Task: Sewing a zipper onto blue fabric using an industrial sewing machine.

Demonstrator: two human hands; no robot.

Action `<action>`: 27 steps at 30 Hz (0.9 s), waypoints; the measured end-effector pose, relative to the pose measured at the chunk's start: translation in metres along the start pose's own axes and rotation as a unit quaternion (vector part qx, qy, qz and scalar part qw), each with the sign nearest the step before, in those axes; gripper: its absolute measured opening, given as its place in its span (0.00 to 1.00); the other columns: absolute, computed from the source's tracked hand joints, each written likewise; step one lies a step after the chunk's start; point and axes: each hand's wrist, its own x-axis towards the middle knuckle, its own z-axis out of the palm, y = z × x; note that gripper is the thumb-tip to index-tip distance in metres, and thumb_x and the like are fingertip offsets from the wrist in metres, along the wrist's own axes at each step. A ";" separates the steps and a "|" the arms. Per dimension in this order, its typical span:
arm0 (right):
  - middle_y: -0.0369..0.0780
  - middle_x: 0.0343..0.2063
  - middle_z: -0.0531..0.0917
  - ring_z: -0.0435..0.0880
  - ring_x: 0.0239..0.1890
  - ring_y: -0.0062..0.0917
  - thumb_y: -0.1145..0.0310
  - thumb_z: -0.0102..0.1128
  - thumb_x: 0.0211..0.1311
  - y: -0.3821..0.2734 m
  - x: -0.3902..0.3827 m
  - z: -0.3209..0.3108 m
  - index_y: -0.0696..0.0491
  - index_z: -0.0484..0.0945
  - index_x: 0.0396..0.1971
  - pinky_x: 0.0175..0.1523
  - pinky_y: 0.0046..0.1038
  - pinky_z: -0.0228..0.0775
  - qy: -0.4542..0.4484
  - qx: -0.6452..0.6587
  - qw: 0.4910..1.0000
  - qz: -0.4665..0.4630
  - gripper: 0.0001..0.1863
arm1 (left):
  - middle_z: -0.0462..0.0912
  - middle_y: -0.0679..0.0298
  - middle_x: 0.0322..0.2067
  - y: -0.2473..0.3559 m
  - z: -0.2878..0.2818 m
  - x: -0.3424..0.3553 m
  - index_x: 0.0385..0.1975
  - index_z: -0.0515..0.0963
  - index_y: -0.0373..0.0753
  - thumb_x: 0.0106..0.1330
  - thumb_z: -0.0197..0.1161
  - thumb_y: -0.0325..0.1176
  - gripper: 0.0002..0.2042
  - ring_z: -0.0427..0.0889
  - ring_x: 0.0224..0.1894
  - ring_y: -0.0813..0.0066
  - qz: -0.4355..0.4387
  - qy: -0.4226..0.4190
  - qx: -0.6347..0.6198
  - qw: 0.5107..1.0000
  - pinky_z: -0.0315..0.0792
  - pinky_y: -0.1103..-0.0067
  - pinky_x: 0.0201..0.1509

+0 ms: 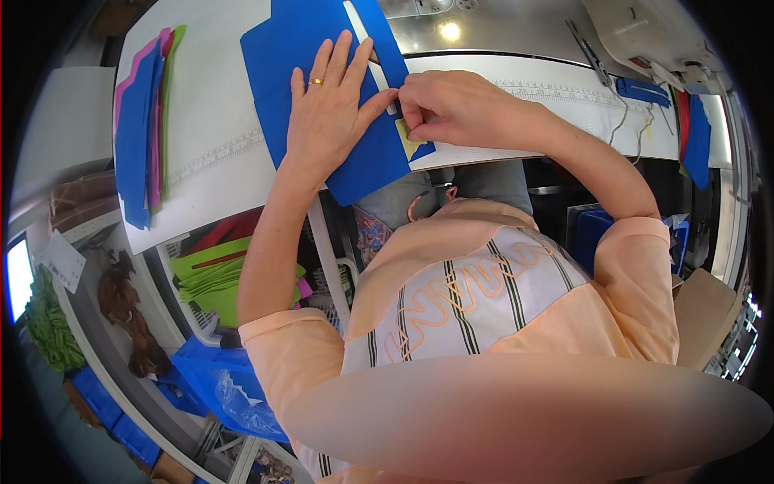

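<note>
A blue fabric panel (pixel 270 73) lies on the white worktable in front of me. My left hand (pixel 326 101), a ring on one finger, presses flat on it with fingers spread. A narrow white strip (pixel 379 77) runs along the panel beside my left fingers, and a fingertip covers part of it. My right hand (pixel 451 109) is curled in a pinch at the panel's right edge, close to my left thumb. A small yellow piece (pixel 409 139) shows at the right fingertips. What the right fingers hold, if anything, is hidden.
Folded blue, pink and green fabric pieces (pixel 149 121) lie at the table's left. Ruler markings (pixel 218 156) run along the tabletop. A sewing machine (pixel 645 32) stands at the far right, with thread snips (pixel 588 52) nearby. Below left are green fabric pieces (pixel 214 278) and a blue bin (pixel 214 379).
</note>
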 end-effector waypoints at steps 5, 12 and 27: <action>0.39 0.27 0.78 0.81 0.33 0.35 0.71 0.59 0.55 0.005 -0.005 0.014 0.55 0.74 0.32 0.39 0.35 0.71 0.124 0.050 0.988 -0.073 0.06 | 0.55 0.61 0.70 0.000 -0.001 0.001 0.69 0.58 0.52 0.68 0.51 0.53 0.30 0.52 0.72 0.60 0.004 0.003 -0.001 1.000 0.46 0.51 0.69; 0.44 0.24 0.78 0.79 0.29 0.38 0.74 0.60 0.55 0.002 0.018 -0.003 0.57 0.74 0.32 0.36 0.34 0.70 0.021 -0.009 0.998 -0.062 0.06 | 0.55 0.61 0.70 -0.002 0.003 0.001 0.69 0.57 0.53 0.70 0.49 0.51 0.28 0.51 0.72 0.60 0.005 0.007 0.000 1.000 0.45 0.50 0.70; 0.38 0.20 0.77 0.78 0.25 0.23 0.76 0.59 0.48 0.003 -0.054 -0.016 0.58 0.73 0.24 0.34 0.25 0.72 -0.152 0.281 0.947 -0.007 0.04 | 0.56 0.59 0.69 0.003 -0.005 0.002 0.68 0.59 0.50 0.69 0.49 0.54 0.30 0.53 0.72 0.59 -0.013 -0.007 0.030 0.999 0.46 0.54 0.70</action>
